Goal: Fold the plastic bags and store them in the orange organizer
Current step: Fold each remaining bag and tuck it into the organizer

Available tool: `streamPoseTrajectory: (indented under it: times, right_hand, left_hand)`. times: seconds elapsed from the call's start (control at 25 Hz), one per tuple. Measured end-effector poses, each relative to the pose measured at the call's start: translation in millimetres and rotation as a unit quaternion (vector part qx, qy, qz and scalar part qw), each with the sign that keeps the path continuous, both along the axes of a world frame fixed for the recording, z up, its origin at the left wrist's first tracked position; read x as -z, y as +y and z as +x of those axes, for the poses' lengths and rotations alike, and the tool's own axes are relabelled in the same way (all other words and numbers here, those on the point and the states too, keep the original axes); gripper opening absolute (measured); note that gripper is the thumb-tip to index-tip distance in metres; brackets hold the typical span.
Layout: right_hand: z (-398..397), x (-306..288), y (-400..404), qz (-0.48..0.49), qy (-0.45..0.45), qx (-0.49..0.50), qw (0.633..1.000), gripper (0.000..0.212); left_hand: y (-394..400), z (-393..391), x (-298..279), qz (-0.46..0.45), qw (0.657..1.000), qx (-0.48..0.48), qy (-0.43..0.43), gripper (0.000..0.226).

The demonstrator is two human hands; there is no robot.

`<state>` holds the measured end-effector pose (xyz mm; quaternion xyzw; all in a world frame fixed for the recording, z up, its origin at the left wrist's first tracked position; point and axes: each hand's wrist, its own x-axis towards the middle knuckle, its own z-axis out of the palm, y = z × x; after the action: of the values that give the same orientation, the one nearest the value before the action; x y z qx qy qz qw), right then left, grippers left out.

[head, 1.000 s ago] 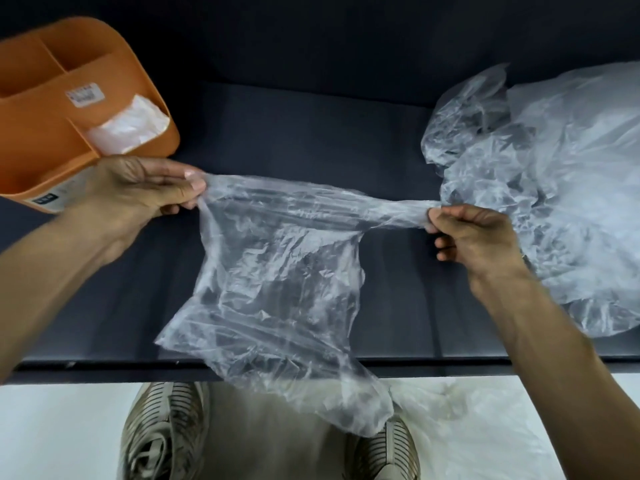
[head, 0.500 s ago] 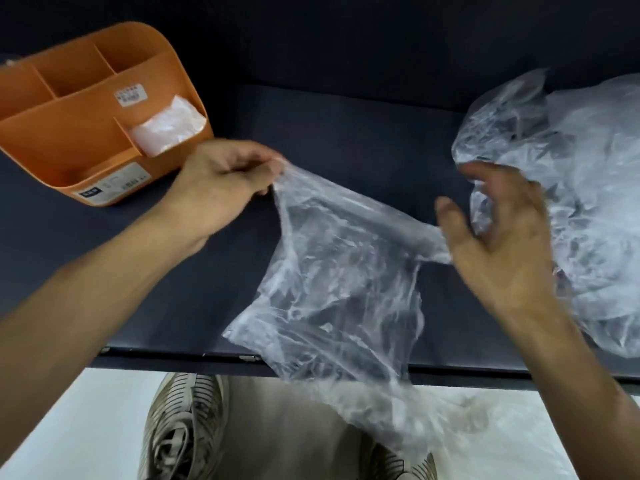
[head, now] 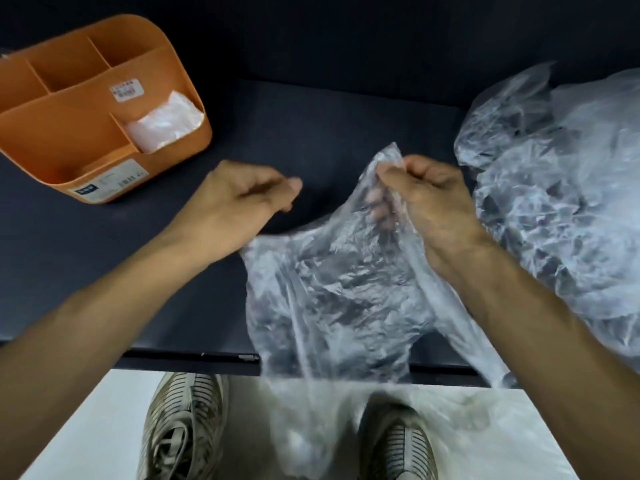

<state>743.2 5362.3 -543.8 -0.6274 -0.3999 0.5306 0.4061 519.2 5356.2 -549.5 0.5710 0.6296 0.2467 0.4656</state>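
Orange organizer [head: 45, 140]: one, at the far left of the dark table [head: 311, 126]; five open compartments could be counted, with two paper labels on its walls.
Folded bag [head: 164, 123]: one clear folded bag stood in the small compartment at the organizer's right end.
Left hand [head: 239, 199]: fingers curled loosely, thumb tip against the forefinger; nothing visible between them, though the blur made it hard to be sure. It hovered just left of the loose bag.
Loose plastic bag [head: 332, 299]: one clear crumpled bag, hanging from the right hand, draping over the table's near edge.
Right hand [head: 429, 195]: fingers curled tight, bunching the bag's top corner.
Shoes [head: 187, 427]: two, on the pale floor below the table.
Bag pile [head: 561, 202]: a heap of clear bags at the far right; number could not be told.
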Motion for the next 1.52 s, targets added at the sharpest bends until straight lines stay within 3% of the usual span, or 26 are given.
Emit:
streamPoseTrajectory:
  times: [0.12, 0.28, 0.48, 0.68, 0.84, 0.96, 1.24, 1.4, 1.52]
  right_hand:
    - [10, 5, -6, -0.032, 0.069, 0.093, 0.993, 0.035]
    - [17, 13, -11, -0.006, 0.052, 0.107, 0.993, 0.018]
    - [23, 24, -7, 0.028, 0.010, 0.108, 0.994, 0.024]
    - [29, 25, -10, 0.014, 0.072, 0.166, 0.983, 0.017]
    - [33, 25, -12, 0.021, 0.095, 0.183, 0.978, 0.020]
    - [34, 26, -14, 0.030, 0.091, 0.172, 0.980, 0.023]
    - [38, 28, -19, 0.014, 0.093, 0.153, 0.984, 0.028]
    - [36, 27, -19, 0.011, 0.098, 0.154, 0.983, 0.026]
    - [34, 25, -19, 0.010, 0.101, 0.163, 0.981, 0.038]
  left_hand:
    - [-19, -14, 7, -0.043, 0.998, -0.011, -0.036, 0.021]
    - [-21, -16, 15, -0.051, 0.991, -0.081, -0.093, 0.000]
    - [-16, -21, 16, -0.040, 0.985, -0.114, -0.124, 0.006]
    - [-14, -27, 12, -0.076, 0.964, -0.120, -0.225, 0.026]
    - [-13, -25, 13, -0.120, 0.937, -0.172, -0.280, 0.020]
    - [-12, -25, 13, -0.118, 0.944, -0.165, -0.259, 0.018]
    - [-14, -23, 13, -0.073, 0.976, -0.071, -0.191, 0.039]
    - [-13, -17, 12, -0.096, 0.969, -0.113, -0.198, 0.018]
    - [-13, -15, 13, -0.069, 0.974, -0.146, -0.159, 0.007]
